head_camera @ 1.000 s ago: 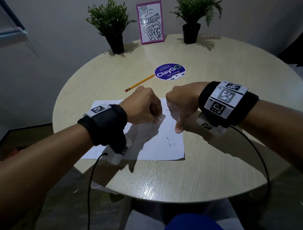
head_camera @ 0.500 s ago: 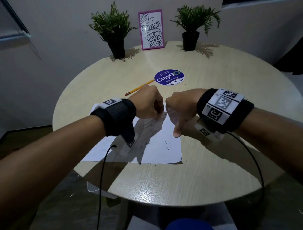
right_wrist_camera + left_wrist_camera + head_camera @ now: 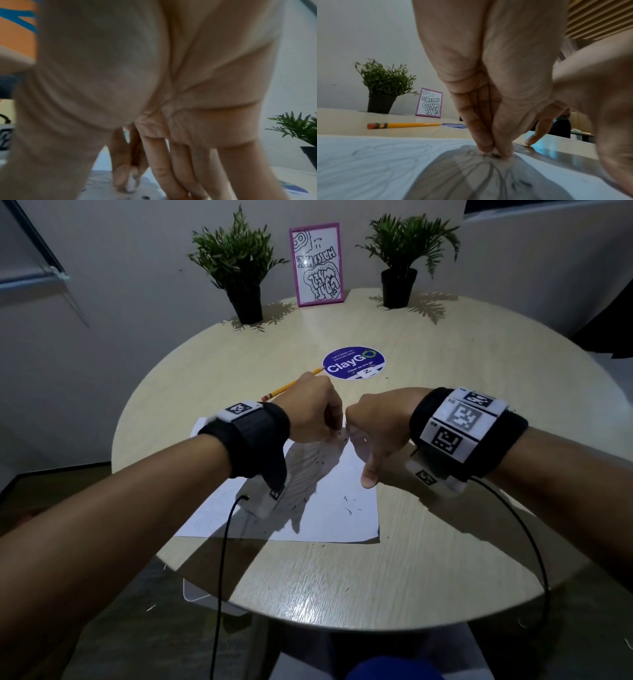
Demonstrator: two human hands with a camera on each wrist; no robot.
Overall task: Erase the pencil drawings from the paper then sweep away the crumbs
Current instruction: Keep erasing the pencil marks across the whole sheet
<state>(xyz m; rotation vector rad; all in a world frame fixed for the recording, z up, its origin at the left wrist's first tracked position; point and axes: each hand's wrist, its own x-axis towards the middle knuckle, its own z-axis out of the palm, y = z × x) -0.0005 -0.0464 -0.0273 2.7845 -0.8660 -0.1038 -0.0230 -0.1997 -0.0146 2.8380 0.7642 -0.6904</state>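
Observation:
A white paper (image 3: 325, 508) lies on the round table (image 3: 428, 570), with faint pencil lines (image 3: 385, 148) and dark crumbs (image 3: 349, 505) on it. My left hand (image 3: 337, 431) stands at the sheet's far edge, fingertips bunched together and pressed on the paper (image 3: 494, 152). The right wrist view shows a small white eraser (image 3: 131, 182) pinched between those fingertips. Right beside it, my right hand (image 3: 359, 453) points its fingers (image 3: 171, 169) straight down. Its thumb (image 3: 370, 479) presses on the paper's right edge.
A yellow pencil (image 3: 287, 388) lies just beyond the left hand, next to a round purple sticker (image 3: 354, 364). Two potted plants (image 3: 239, 268) (image 3: 404, 251) and a pink-framed picture (image 3: 317, 265) stand at the table's far edge. Wrist cables hang over the near edge.
The left hand has shifted a little farther up the paper, toward the pencil. The right hand has stayed put with its thumb pressed down. The head view has tilted slightly.

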